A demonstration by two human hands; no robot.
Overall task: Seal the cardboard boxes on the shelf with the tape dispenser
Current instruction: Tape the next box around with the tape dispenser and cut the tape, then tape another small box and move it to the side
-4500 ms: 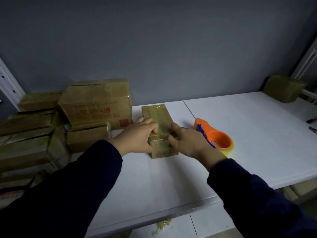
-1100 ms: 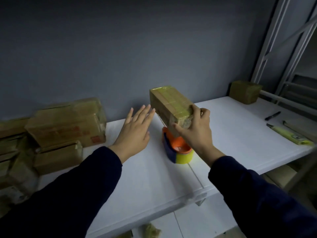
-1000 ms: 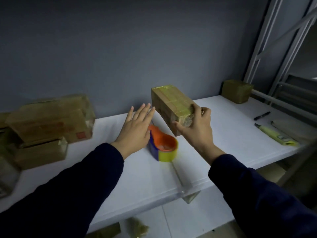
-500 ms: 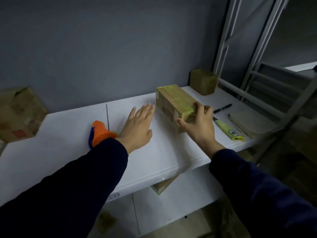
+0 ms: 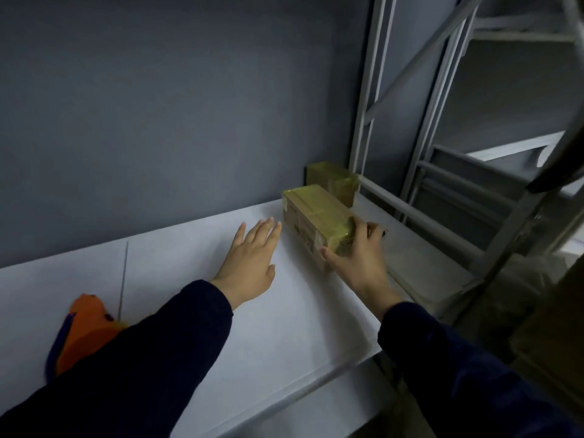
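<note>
While the right grip (image 5: 354, 257) clasps the taped box (image 5: 316, 213), left grip (image 5: 252, 257) flat, fingers straight

The cardboard box (image 5: 313, 216) you grip gleams under glossy, crinkled tape (image 5: 339, 237); the small box (image 5: 331, 181) behind shines the same. Your shelf board (image 5: 284, 327) looks smooth, matt white, the tape dispenser (image 5: 85, 330) orange plastic, the uprights (image 5: 368, 99) grey painted metal, your sleeves (image 5: 142, 368) dark matt cloth.

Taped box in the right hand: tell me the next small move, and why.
Probably set the taped box down on the shelf next to the small box in the corner and let go. It looks sealed, the right hand grips its near end, and the left hand is open and free to fetch the tape dispenser.
</note>
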